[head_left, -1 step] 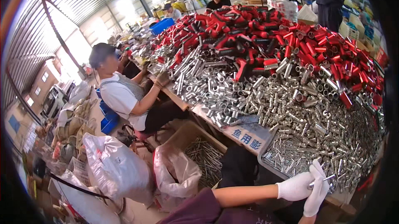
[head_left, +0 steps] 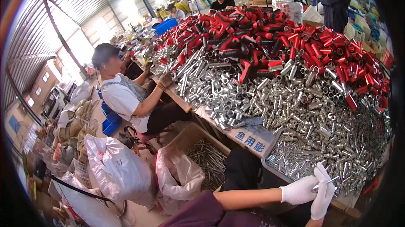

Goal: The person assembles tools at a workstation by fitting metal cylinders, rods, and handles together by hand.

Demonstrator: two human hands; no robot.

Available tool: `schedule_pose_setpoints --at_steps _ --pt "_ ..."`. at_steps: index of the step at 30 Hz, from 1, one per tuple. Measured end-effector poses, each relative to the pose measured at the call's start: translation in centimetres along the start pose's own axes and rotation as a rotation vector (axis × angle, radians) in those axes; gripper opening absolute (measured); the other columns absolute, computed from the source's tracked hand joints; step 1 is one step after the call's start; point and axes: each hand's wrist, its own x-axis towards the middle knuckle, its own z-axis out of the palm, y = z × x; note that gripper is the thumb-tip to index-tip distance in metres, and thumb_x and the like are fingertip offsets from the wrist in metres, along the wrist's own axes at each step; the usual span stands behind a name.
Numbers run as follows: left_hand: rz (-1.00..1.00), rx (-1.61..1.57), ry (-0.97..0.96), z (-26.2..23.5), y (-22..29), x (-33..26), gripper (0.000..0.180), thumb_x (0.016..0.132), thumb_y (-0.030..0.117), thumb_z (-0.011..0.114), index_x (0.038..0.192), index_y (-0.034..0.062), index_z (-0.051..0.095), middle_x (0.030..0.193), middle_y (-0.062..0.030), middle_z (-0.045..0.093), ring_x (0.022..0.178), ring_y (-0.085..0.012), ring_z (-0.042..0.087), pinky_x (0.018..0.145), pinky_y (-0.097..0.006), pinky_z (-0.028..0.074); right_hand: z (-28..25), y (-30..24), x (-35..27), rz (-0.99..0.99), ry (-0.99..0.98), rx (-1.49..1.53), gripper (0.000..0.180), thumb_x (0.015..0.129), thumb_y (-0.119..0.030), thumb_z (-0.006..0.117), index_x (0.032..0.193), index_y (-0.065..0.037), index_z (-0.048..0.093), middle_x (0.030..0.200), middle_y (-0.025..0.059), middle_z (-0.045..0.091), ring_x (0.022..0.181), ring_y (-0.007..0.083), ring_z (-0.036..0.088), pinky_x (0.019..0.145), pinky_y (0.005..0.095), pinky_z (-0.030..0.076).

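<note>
My left hand (head_left: pixel 298 190), in a white knit glove, reaches in from the left and is closed on a thin shiny metal rod (head_left: pixel 333 179). My right hand (head_left: pixel 320 199), gloved the same way, meets it at the tray's near edge. Its fingers point upward and pinch the same rod, whose end sticks out to the right; the middle is covered by the fingers. Just beyond both hands, small silver metal pins (head_left: pixel 291 161) lie heaped in a shallow grey tray (head_left: pixel 266 162).
Silver sleeves (head_left: pixel 219 100) and red tubes and handles (head_left: pixel 253 33) pile high on the table. A co-worker (head_left: pixel 126 96) sits at its left side. Below stand a box of long rods (head_left: pixel 206 157) and white sacks (head_left: pixel 118 170). Another person (head_left: pixel 221 1) is at the far side.
</note>
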Motion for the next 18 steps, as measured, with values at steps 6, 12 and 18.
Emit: schedule_pose_setpoints --at_steps 6,12,18 --pt "0.272 -0.378 0.408 -1.9 1.9 -0.1 0.027 0.096 0.011 0.063 0.120 0.0010 0.060 0.103 -0.0123 0.070 0.099 -0.0185 0.068 0.090 -0.032 0.051 -0.8 1.0 0.1 0.214 0.034 0.102 0.043 0.102 -0.028 0.047 0.128 0.005 0.056 0.128 0.0198 0.061 0.120 0.0295 0.059 0.100 0.0396 0.046" --pt "-0.060 -0.753 0.161 -2.5 2.6 1.3 0.028 0.099 0.019 0.063 0.119 -0.0015 0.060 0.094 -0.0084 0.071 0.092 -0.0138 0.069 0.086 -0.029 0.053 2.5 3.6 -1.7 -0.023 -0.030 -0.023 0.041 0.101 -0.026 0.052 0.128 0.003 0.048 0.106 0.0113 0.063 0.068 0.0226 0.063 0.060 0.0330 0.049" --pt "-0.167 -0.828 0.247 -1.1 2.9 0.8 0.023 0.101 0.021 0.061 0.111 0.0002 0.063 0.080 -0.0045 0.067 0.073 -0.0098 0.066 0.067 -0.025 0.053 3.3 1.6 -2.6 0.213 0.105 0.324 0.029 0.105 -0.020 0.040 0.122 0.002 0.050 0.069 0.0007 0.050 0.051 0.0067 0.049 0.046 0.0236 0.036"
